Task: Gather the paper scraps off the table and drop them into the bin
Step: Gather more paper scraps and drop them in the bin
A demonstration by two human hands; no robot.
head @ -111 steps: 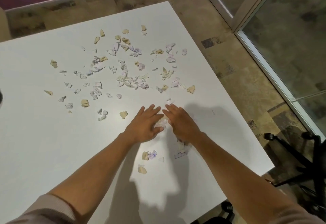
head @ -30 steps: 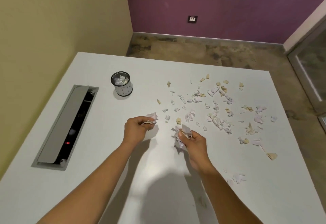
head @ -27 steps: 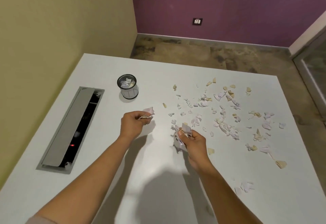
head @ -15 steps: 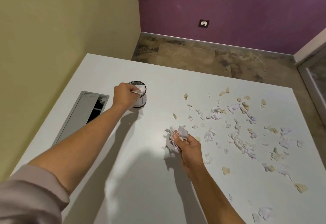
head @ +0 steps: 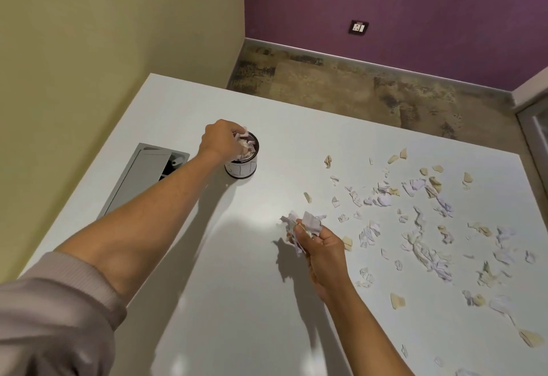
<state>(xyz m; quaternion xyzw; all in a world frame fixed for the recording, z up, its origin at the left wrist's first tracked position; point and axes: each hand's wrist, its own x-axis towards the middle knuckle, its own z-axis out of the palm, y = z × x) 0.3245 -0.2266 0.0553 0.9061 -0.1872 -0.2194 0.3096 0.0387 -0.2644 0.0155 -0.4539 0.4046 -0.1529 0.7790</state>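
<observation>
A small round bin (head: pixel 240 168) with a dark rim stands on the white table (head: pixel 225 301), left of the middle. My left hand (head: pixel 221 140) hovers over its mouth, fingers curled around paper scraps that reach down into the bin. My right hand (head: pixel 321 245) is raised over the table's middle, clenched on a bunch of white and lilac scraps (head: pixel 305 223). Many loose paper scraps (head: pixel 424 245), white, lilac and tan, lie scattered over the right half of the table.
A grey cable hatch (head: pixel 142 174) with its lid open is set into the table at the left, close to the yellow wall. A purple wall with a socket (head: pixel 358 28) lies beyond the brown floor. The table's far edge runs just behind the bin.
My left hand has travelled from the table's middle up to the bin and now sits over its mouth with its scraps. My right hand has kept its bunch and stayed put.
</observation>
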